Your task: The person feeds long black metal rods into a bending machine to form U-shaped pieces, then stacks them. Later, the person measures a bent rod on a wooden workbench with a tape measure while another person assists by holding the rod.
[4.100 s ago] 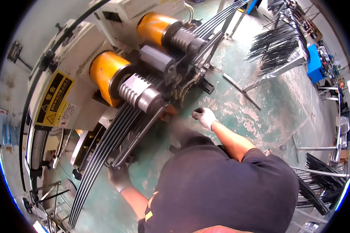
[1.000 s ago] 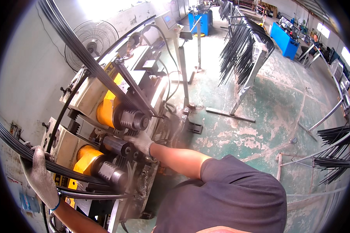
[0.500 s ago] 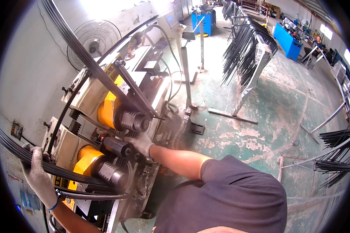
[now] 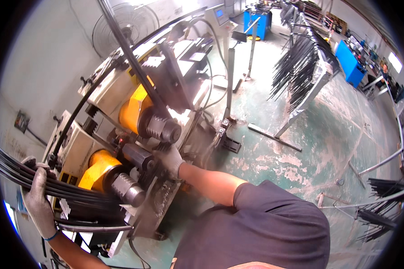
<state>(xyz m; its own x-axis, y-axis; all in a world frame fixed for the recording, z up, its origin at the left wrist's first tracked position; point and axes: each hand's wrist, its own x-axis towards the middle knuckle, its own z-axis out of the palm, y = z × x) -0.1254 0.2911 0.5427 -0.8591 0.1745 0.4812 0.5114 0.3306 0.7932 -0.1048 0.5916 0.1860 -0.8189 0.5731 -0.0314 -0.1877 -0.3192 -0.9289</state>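
My left hand (image 4: pixel 39 199), in a grey-white work glove, is closed round a bundle of long black rods (image 4: pixel 83 190) at the left of a bending machine. The rods run past the lower yellow bracket (image 4: pixel 101 169) and its ridged steel roller (image 4: pixel 129 190). My right hand (image 4: pixel 169 161), gloved too, reaches between the upper ridged roller (image 4: pixel 168 130) and the dark hexagonal block (image 4: pixel 138 156). Its fingers are mostly hidden by dark machine parts. Another stretch of black rods (image 4: pixel 137 60) slants from the top edge down to the upper yellow bracket (image 4: pixel 137 107).
A fan (image 4: pixel 125 31) stands behind the machine, near a control panel (image 4: pixel 221 15). Metal racks (image 4: pixel 307 101) hung with black rods stand on the green floor. Blue workbenches (image 4: pixel 349 65) are farther back, with a person (image 4: pixel 384 74) seated at the far right.
The whole view has shifted, so the machine sits slightly more to the right. Upper and lower machine arms are blurred with motion. The rods at my left hand look more fanned out.
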